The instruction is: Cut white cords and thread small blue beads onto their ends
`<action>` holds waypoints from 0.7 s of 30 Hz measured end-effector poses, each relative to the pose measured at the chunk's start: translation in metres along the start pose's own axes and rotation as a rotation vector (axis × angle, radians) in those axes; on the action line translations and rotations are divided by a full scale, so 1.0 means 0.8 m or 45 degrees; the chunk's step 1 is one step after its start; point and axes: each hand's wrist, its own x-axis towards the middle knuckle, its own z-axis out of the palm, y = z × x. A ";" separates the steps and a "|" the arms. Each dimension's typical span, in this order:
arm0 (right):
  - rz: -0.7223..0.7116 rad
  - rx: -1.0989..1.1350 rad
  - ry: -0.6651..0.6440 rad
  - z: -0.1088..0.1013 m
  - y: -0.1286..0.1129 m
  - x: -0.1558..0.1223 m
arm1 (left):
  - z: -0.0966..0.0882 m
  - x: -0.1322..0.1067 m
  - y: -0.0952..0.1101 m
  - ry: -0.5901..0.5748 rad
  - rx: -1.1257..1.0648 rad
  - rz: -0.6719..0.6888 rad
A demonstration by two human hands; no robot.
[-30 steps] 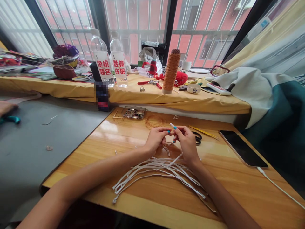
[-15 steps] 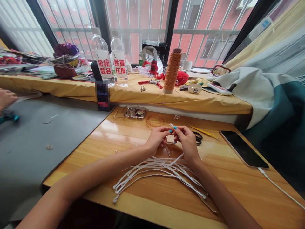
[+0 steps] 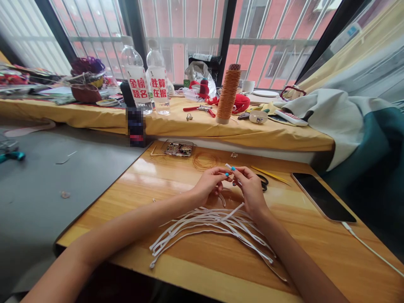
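My right hand [image 3: 249, 185] pinches a white cord, whose short end [image 3: 228, 166] pokes out above the thumb. Close against it, my left hand [image 3: 212, 183] has its thumb and fingers pressed together at the same spot; a thin brownish thread seems to run between the fingertips, though it is too fine to be sure. A loop of pale cord [image 3: 223, 199] hangs below the left fingers. Nearer to me, a loose bundle of white cords [image 3: 202, 225] with looped ends lies on the wooden table [image 3: 315, 261]. Black scissor handles [image 3: 263, 182] show partly behind my right hand.
A phone [image 3: 323, 195] on a charging cable lies right, beside yellow tweezers [image 3: 271, 175]. Behind are a coil of brown thread [image 3: 205, 160] and a clear bead box [image 3: 177, 148]. On the yellow-covered ledge stand an orange thread spool [image 3: 227, 97] and two bottles [image 3: 158, 80].
My right hand has shifted slightly right and turned a little, and the fingertips stay close together. Another person's hand at the far left has gone out of view.
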 end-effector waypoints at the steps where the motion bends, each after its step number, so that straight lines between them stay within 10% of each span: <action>1: -0.006 -0.004 -0.002 0.000 0.000 0.000 | 0.000 0.000 0.000 -0.004 -0.006 -0.009; 21: -0.312 -0.343 0.015 -0.004 -0.004 -0.001 | 0.001 0.003 0.002 -0.005 -0.206 0.029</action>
